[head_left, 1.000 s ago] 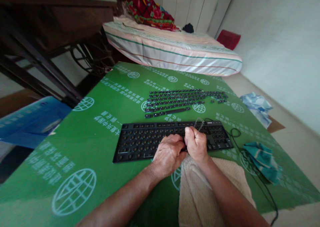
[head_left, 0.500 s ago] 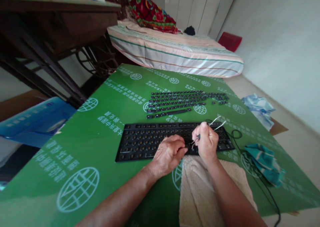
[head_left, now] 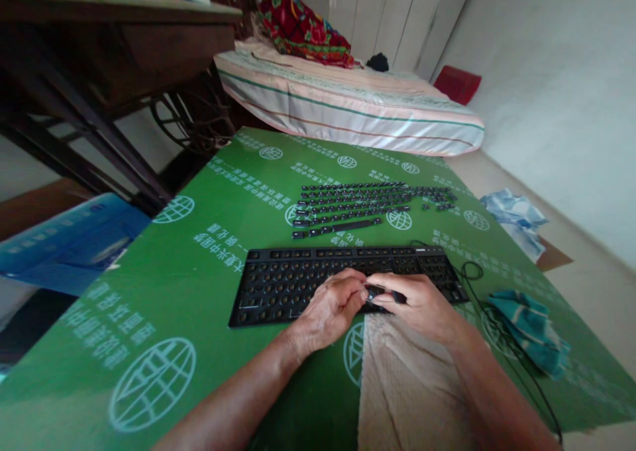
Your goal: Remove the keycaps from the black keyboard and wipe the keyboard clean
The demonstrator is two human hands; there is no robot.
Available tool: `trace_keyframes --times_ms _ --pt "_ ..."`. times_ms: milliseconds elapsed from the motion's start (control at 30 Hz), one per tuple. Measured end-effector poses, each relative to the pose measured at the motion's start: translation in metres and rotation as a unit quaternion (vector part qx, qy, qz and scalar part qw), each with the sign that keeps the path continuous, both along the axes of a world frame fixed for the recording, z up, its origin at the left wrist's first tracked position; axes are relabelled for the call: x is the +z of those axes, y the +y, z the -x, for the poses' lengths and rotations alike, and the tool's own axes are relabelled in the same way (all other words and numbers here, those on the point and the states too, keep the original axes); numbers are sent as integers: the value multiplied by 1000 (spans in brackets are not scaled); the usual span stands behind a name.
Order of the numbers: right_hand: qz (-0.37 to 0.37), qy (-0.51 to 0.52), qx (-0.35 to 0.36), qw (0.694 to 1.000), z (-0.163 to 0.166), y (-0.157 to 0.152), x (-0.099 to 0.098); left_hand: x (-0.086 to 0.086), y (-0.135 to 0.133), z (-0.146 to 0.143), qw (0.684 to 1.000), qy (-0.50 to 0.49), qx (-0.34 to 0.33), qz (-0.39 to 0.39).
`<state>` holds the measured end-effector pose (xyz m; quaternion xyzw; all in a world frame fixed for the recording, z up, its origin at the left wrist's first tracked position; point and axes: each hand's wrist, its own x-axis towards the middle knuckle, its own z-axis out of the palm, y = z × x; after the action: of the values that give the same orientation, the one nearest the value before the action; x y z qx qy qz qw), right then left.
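A black keyboard lies on the green table, most of its keys stripped of their caps. My left hand rests on its middle with the fingers closed together; what they pinch, if anything, is hidden. Just to the right, my right hand is closed on a wire keycap puller, whose dark middle shows between the fingers. The fingertips of both hands meet over a small dark spot of the keyboard. Behind the keyboard, removed black keycaps lie in several rows.
A beige cloth lies under my right forearm. At the right are a teal cloth and the black keyboard cable. A bed stands beyond the green table, and a dark wooden table at the left.
My right hand has turned over and lowered to the left, meeting my left hand. The puller's wire prongs that pointed up to the right are out of sight. My left hand has barely moved.
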<state>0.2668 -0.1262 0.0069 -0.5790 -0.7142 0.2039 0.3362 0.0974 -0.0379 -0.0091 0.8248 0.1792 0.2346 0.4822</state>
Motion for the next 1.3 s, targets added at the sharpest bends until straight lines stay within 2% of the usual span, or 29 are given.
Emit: trace_keyframes --times_ms 200,467,867,1067,1200,1300 --pt "43 -4 22 999 1 1 5 1 0 1 1000 4 0 2" --pt "51 -5 20 998 1 5 -5 -5 -2 -1 999 24 28 -12" --pt "-4 16 -16 1000 12 5 -4 -4 2 1 998 -17 35 47" --pt "-37 1 -6 999 13 7 -4 3 5 4 995 -33 27 95" --pt "-40 -29 29 998 5 14 1 4 7 4 994 -30 26 106" --pt "-25 -50 23 998 -17 27 9 2 7 3 994 -29 41 98"
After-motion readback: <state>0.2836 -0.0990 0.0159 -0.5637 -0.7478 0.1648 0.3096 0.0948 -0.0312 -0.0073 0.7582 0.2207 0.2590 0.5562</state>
